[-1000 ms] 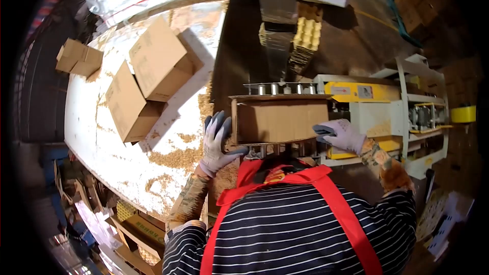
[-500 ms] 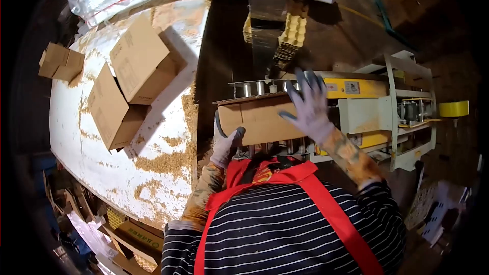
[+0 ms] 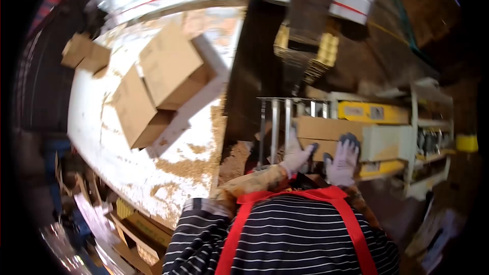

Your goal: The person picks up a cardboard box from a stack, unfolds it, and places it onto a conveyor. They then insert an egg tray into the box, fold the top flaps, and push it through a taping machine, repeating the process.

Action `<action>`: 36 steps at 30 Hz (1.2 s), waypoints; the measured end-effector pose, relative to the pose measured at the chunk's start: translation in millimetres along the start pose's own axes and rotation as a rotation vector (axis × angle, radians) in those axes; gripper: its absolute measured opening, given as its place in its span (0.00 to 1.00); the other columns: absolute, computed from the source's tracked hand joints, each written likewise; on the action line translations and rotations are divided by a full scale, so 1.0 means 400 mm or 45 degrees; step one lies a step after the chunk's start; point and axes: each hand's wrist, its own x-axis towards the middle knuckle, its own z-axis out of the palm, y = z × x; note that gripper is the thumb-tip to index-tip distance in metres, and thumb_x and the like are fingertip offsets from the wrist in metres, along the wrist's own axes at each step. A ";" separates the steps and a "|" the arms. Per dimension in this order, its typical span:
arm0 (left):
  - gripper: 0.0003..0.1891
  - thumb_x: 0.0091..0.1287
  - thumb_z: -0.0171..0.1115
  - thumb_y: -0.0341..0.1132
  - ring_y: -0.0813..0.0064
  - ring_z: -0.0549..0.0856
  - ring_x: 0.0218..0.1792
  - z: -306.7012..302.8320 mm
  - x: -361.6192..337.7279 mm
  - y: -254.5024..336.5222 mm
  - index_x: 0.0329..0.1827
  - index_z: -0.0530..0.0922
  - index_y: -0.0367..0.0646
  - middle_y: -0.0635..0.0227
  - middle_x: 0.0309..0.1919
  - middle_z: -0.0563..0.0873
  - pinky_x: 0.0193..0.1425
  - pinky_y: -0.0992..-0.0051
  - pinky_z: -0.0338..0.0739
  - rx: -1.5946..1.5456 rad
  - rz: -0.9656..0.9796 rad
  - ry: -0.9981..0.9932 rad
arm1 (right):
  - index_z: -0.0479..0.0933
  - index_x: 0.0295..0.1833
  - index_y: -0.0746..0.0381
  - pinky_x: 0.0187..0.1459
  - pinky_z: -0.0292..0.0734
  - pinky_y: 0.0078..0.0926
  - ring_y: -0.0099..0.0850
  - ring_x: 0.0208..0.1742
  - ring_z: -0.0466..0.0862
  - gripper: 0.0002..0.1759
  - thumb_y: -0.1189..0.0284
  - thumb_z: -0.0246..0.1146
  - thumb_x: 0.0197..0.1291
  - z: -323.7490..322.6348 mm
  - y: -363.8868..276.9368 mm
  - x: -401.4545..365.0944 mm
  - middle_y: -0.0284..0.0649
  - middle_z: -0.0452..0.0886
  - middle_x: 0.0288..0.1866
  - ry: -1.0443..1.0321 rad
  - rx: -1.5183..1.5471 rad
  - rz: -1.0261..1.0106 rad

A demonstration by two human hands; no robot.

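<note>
A closed cardboard box lies on the metal rollers, its right end at the pale plate of the yellow-sided machine. My left hand, in a pale glove with grey fingertips, rests against the box's near left part with the thumb apart from the fingers. Farther right, my right hand lies on the near side of the box, its fingers stretched forward and the thumb out to the left. Neither hand is wrapped round the box.
On the white, debris-strewn table at the left stand two large cartons and a smaller one. Yellow egg trays are stacked beyond the rollers. An open carton sits at the lower left.
The box has moved right along the rollers to the machine, its flaps now flat. My right hand has come down from above onto the box. The camera view has shifted.
</note>
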 end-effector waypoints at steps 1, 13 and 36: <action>0.49 0.64 0.69 0.37 0.57 0.61 0.74 0.011 0.010 -0.006 0.80 0.44 0.37 0.46 0.74 0.59 0.77 0.66 0.58 0.046 0.017 -0.061 | 0.60 0.73 0.72 0.77 0.40 0.59 0.62 0.77 0.53 0.45 0.55 0.65 0.57 -0.036 -0.024 0.008 0.66 0.57 0.74 0.202 0.015 -0.149; 0.31 0.73 0.61 0.41 0.68 0.73 0.65 -0.826 0.145 -0.155 0.73 0.63 0.35 0.59 0.67 0.73 0.70 0.70 0.66 -0.861 -0.035 1.580 | 0.60 0.73 0.66 0.60 0.73 0.24 0.31 0.55 0.80 0.37 0.67 0.69 0.65 -0.168 -1.089 0.488 0.42 0.77 0.62 -0.631 2.555 0.007; 0.34 0.77 0.42 0.60 0.67 0.79 0.61 -0.809 0.352 -0.168 0.68 0.69 0.37 0.57 0.62 0.78 0.64 0.69 0.75 -1.317 0.225 0.398 | 0.78 0.58 0.65 0.55 0.77 0.31 0.33 0.52 0.83 0.19 0.70 0.67 0.65 -0.225 -0.718 0.558 0.40 0.84 0.54 -0.003 1.367 -0.733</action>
